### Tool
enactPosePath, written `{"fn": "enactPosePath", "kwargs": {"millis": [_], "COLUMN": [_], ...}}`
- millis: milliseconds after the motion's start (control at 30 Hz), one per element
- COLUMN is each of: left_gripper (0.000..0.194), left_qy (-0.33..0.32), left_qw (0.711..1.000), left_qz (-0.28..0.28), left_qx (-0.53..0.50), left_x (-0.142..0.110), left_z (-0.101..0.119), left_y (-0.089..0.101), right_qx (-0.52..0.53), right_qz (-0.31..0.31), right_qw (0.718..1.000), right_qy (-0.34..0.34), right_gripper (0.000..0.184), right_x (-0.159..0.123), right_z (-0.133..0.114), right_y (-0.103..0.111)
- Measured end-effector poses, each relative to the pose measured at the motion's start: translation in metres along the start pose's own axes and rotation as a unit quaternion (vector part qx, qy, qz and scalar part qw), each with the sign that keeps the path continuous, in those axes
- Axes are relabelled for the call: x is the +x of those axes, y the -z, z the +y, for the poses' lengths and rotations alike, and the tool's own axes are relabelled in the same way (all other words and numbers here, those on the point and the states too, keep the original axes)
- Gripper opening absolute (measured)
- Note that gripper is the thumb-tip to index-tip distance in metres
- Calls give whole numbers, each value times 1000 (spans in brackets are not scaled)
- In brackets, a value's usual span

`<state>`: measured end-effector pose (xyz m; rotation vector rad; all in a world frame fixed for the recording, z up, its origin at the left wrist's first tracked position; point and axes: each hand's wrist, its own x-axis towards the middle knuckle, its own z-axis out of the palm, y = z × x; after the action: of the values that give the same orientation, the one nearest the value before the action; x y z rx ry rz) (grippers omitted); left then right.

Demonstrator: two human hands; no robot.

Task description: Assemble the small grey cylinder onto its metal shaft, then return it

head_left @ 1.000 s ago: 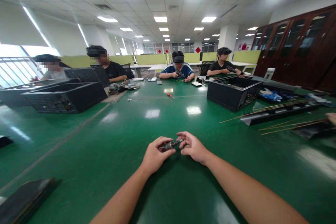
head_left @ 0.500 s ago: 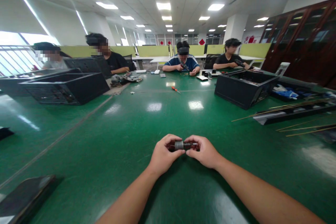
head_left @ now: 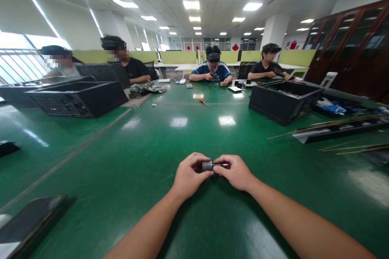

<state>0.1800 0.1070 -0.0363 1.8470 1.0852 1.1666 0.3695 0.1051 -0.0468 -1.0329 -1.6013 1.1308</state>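
Between my hands, a small grey metal cylinder with a spring-wrapped shaft (head_left: pixel 207 166) is held level above the green table (head_left: pixel 133 178). My left hand (head_left: pixel 189 175) is closed around its cylinder end, thumb in front and fingers behind. On the shaft side, my right hand (head_left: pixel 236 172) pinches the part close to the cylinder, its thumb and fingers covering most of the spring. A bit of shiny shaft shows between the right fingers. The cylinder's far left end is hidden inside my left hand.
Black computer cases stand at the left (head_left: pixel 75 99) and right (head_left: pixel 284 101). An orange screwdriver (head_left: pixel 203 101) lies ahead. Thin brass-coloured rods (head_left: pixel 331 122) stick out at the right. A dark flat panel (head_left: pixel 30 222) rests at the near left. Several people sit across the table.
My right hand has slid left along the shaft, so its thumb and fingers now sit over the spring against the cylinder. My left hand keeps its grip.
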Motion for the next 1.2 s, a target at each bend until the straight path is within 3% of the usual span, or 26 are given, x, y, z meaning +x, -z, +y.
{"fn": "enactPosePath", "kwargs": {"millis": [1200], "left_gripper": [27], "left_qy": [0], "left_qw": [1000], "left_qz": [10], "left_qx": [8], "left_x": [-1], "left_z": [4], "left_y": [1], "right_qx": [42], "right_qz": [16], "right_qw": [999], "right_qy": [-2], "right_gripper": [14], "right_x": [1], "right_z": [7], "right_y": [1]}}
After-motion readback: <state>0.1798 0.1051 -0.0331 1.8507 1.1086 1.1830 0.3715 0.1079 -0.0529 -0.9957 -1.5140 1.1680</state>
